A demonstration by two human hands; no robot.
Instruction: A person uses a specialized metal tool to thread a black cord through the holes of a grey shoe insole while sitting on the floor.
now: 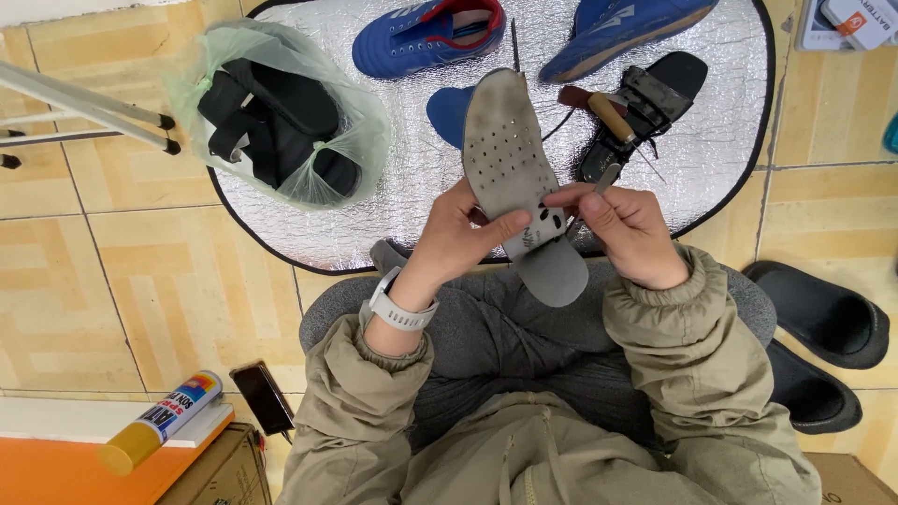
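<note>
At the bottom left of the frame I see a yellow-capped spray can (159, 423) lying on a white board, with a dark phone (263, 397) just beside it on the tiled floor (84, 281). In the middle, my left hand (454, 238) grips a grey insole (517, 178) from its left edge, thumb pressed across its face; the insole is flat, worn, and perforated with small holes toward its toe end, tilted up and away. My right hand (629, 234) pinches the insole's right edge while also holding a thin metal tool (603, 182). At right, two black slippers (823, 346) rest on the floor. Farther up lies a crinkled silver foil mat (374, 229) carrying a black sandal (645, 108), blue sports shoes (426, 36), and, at upper left, a translucent green plastic bag (271, 112) containing black strapped sandals.
</note>
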